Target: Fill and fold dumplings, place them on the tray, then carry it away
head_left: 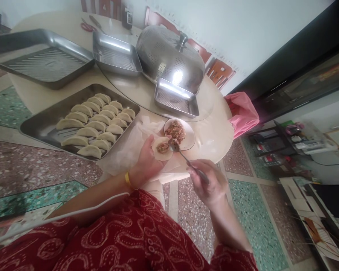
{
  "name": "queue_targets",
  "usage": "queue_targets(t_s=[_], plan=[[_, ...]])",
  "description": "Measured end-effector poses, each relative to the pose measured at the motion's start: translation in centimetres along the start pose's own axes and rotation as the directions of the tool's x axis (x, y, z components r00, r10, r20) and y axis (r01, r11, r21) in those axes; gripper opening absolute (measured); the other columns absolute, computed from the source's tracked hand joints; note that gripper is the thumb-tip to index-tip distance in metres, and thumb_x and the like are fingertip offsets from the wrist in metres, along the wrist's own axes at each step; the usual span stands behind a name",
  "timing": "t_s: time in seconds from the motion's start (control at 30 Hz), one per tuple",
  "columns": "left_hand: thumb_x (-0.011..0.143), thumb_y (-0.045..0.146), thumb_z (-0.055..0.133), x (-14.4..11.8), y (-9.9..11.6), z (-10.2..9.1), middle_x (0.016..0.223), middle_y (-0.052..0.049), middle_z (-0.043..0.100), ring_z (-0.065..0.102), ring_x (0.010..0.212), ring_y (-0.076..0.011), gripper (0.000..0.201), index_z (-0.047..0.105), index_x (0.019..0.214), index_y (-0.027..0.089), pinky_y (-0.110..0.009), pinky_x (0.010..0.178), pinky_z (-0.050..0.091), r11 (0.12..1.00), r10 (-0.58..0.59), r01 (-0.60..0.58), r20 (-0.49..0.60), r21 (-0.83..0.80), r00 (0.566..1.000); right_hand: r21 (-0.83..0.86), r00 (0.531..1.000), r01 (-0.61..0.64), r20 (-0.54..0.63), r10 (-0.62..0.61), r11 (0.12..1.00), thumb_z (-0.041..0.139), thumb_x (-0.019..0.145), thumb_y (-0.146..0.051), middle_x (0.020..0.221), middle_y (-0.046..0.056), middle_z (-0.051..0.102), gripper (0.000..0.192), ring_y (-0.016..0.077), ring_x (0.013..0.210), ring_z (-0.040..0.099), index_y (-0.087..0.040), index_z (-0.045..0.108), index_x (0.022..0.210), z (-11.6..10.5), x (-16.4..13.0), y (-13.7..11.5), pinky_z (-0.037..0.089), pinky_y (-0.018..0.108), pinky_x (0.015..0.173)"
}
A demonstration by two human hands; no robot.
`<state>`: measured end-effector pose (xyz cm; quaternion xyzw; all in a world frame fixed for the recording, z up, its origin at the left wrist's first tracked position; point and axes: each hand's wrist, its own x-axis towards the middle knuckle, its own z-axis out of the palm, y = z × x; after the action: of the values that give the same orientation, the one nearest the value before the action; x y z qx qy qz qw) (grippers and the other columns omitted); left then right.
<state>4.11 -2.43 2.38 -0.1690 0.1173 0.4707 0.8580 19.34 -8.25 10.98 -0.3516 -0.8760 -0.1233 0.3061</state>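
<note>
My left hand (pixel 145 165) cups a round dumpling wrapper (pixel 162 148) with a dab of meat filling in its middle. My right hand (pixel 208 184) grips a metal spoon (pixel 186 159) by the handle, its bowl resting at the wrapper's right edge. Just beyond stands a small white plate (pixel 190 139) heaped with brown minced filling. To the left, a steel tray (pixel 42 126) holds several folded dumplings in rows.
A round beige table (pixel 217 139) carries two more steel trays (pixel 45 62) (pixel 115 52), a smaller tray (pixel 175 98), a perforated steel dome cover (pixel 169 56) and white plastic sheeting (pixel 124 154). A pink bag (pixel 243 113) hangs at the table's right edge. Terrazzo floor lies below.
</note>
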Motion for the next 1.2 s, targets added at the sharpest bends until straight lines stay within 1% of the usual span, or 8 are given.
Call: queue_targets(t_s=[0.13, 0.23, 0.43, 0.67, 0.87, 0.97, 1.07, 1.2], plan=[[0.099, 0.043, 0.033, -0.1, 0.0, 0.2, 0.11, -0.014, 0.071, 0.068, 0.105, -0.0256, 0.055, 0.048, 0.138, 0.007, -0.037, 0.092, 0.054, 1.0, -0.025, 0.025, 0.001, -0.011, 1.0, 0.016, 1.0, 0.004, 0.031, -0.004, 1.0, 0.056, 0.095, -0.015, 0.076, 0.002, 0.07, 0.021, 0.0148, 0.069, 0.067, -0.022, 0.054, 0.115, 0.6, -0.2, -0.1, 0.059, 0.026, 0.056], [0.099, 0.044, 0.033, 0.0, 0.1, 0.1, 0.111, -0.014, 0.071, 0.067, 0.106, -0.0247, 0.055, 0.047, 0.138, 0.008, -0.036, 0.094, 0.053, 0.999, -0.036, 0.036, -0.016, -0.004, 0.999, 0.03, 1.0, -0.006, -0.019, 0.007, 1.0, 0.057, 0.094, -0.014, 0.076, 0.001, 0.07, 0.027, 0.0153, 0.07, 0.067, -0.024, 0.054, 0.119, 0.7, -0.4, 0.2, 0.059, 0.026, 0.054], [0.1, 0.043, 0.032, 0.0, 0.1, 0.0, 0.104, -0.012, 0.073, 0.069, 0.102, -0.0248, 0.051, 0.052, 0.133, 0.009, -0.036, 0.089, 0.055, 0.999, -0.048, 0.048, 0.032, 0.002, 0.998, 0.043, 0.999, 0.016, -0.047, -0.014, 0.999, 0.058, 0.093, -0.011, 0.078, 0.002, 0.072, 0.031, 0.0154, 0.071, 0.068, -0.022, 0.055, 0.121, 0.6, -0.7, 0.6, 0.06, 0.027, 0.055], [0.099, 0.045, 0.036, -0.3, 0.0, 0.3, 0.105, -0.015, 0.072, 0.069, 0.102, -0.0256, 0.053, 0.049, 0.135, 0.008, -0.035, 0.083, 0.058, 0.996, -0.08, 0.079, 0.008, 0.05, 0.997, 0.07, 0.995, 0.032, -0.099, -0.025, 0.997, 0.055, 0.094, -0.012, 0.078, 0.002, 0.072, 0.031, 0.0159, 0.071, 0.069, -0.026, 0.056, 0.122, 0.4, -0.4, 1.0, 0.061, 0.028, 0.056], [0.098, 0.045, 0.039, -0.4, 0.0, 0.1, 0.106, -0.016, 0.071, 0.068, 0.102, -0.026, 0.053, 0.051, 0.132, 0.007, -0.037, 0.089, 0.056, 0.99, -0.074, 0.07, 0.024, 0.12, 0.997, 0.185, 0.999, 0.045, -0.03, -0.04, 0.982, 0.055, 0.094, -0.013, 0.085, 0.0, 0.075, 0.039, 0.0157, 0.077, 0.071, -0.031, 0.053, 0.129, 0.7, -0.6, 1.4, 0.064, 0.03, 0.063], [0.098, 0.045, 0.038, -0.5, 0.1, 0.0, 0.104, -0.015, 0.071, 0.068, 0.102, -0.0261, 0.052, 0.051, 0.132, 0.008, -0.037, 0.087, 0.056, 0.988, -0.069, 0.066, 0.014, 0.143, 0.998, 0.131, 0.994, 0.036, -0.109, -0.021, 0.991, 0.055, 0.094, -0.012, 0.083, 0.0, 0.074, 0.037, 0.0162, 0.077, 0.071, -0.032, 0.056, 0.124, 0.7, -1.1, 2.3, 0.062, 0.029, 0.06], [0.097, 0.047, 0.036, -0.7, 0.1, 0.0, 0.107, -0.017, 0.07, 0.067, 0.105, -0.028, 0.055, 0.052, 0.131, 0.007, -0.037, 0.088, 0.056, 0.984, -0.066, 0.06, 0.031, 0.167, 0.997, 0.026, 0.982, -0.046, -0.182, 0.05, 0.999, 0.057, 0.091, -0.009, 0.084, 0.001, 0.072, 0.032, 0.0166, 0.078, 0.069, -0.029, 0.059, 0.115, 1.3, -2.2, 3.9, 0.059, 0.029, 0.062], [0.096, 0.046, 0.039, -1.3, -0.2, 0.3, 0.11, -0.017, 0.069, 0.066, 0.107, -0.0293, 0.051, 0.056, 0.126, 0.009, -0.038, 0.087, 0.057, 0.975, -0.092, 0.08, 0.048, 0.207, 0.995, -0.02, 0.961, -0.224, -0.171, 0.218, 0.974, 0.056, 0.092, -0.014, 0.083, 0.004, 0.072, 0.017, 0.0186, 0.077, 0.068, -0.024, 0.062, 0.104, 3.9, -4.8, 6.4, 0.058, 0.032, 0.065]])
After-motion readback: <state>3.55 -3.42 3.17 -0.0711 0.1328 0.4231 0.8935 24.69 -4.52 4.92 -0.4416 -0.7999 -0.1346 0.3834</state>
